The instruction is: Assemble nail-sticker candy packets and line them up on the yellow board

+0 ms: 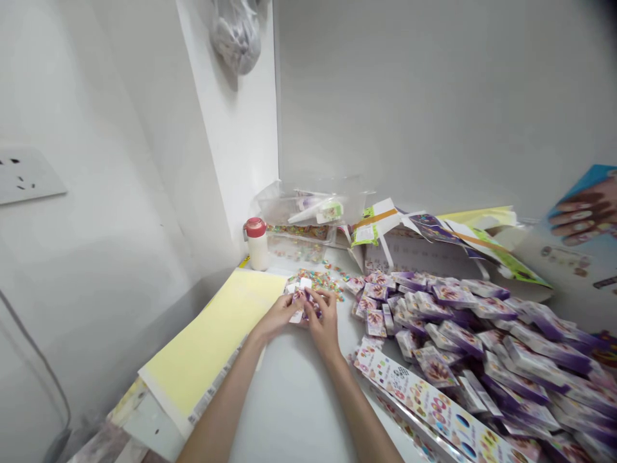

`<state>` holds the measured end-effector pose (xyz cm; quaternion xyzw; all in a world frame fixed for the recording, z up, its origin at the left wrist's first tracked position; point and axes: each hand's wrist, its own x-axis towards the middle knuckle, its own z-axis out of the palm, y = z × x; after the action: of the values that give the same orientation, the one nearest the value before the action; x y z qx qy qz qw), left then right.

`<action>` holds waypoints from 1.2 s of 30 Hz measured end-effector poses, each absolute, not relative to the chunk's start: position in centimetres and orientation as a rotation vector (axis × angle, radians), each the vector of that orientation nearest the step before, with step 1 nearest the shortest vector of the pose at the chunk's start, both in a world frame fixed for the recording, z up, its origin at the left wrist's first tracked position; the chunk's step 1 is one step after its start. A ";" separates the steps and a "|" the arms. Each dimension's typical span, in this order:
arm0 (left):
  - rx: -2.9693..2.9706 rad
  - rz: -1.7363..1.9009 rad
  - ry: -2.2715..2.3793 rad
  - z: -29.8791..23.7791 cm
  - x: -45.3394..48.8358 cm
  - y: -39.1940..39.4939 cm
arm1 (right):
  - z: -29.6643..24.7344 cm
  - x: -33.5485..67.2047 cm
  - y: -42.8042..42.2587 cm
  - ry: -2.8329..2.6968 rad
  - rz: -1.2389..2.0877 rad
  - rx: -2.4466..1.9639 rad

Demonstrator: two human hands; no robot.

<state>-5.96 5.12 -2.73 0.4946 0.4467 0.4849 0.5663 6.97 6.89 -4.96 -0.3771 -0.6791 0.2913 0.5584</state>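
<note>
Small box [299, 296] is pinched between the fingers of the left hand [281, 316] and right hand [324, 321], and might be creased by overtight squeezing, or bright bits [322, 281] just beyond the fingertips scattered by a knock.

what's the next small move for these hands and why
Probably have the right hand press down what looks like a raised white flap on the small box, with the left hand steadying it: both hands are on this box, and many boxes in the pile appear shut.
</note>
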 end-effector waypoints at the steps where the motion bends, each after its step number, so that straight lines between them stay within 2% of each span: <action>1: 1.168 1.120 1.045 -2.5 -6.0 5.0 | -4.9 7.0 7.0 -1.577 0.731 -0.885; 7: 1.245 0.943 1.063 -1.6 -5.9 4.5 | -5.2 8.1 7.9 -1.372 1.111 -0.761; 14: 1.311 1.044 1.125 -1.9 -6.3 4.9 | -5.3 8.2 8.4 -1.225 1.385 -0.708; 23: 1.442 1.147 1.146 -1.0 -5.7 4.0 | -4.6 8.9 8.4 -0.815 1.894 -0.552; 36: 1.467 1.139 1.070 -1.8 -6.0 4.5 | -5.0 8.7 8.5 -0.686 1.969 -0.554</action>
<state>-6.03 4.49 -1.84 0.6008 0.4383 0.4667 0.4787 8.68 8.53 -4.97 -0.2264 -0.2801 0.8044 0.4725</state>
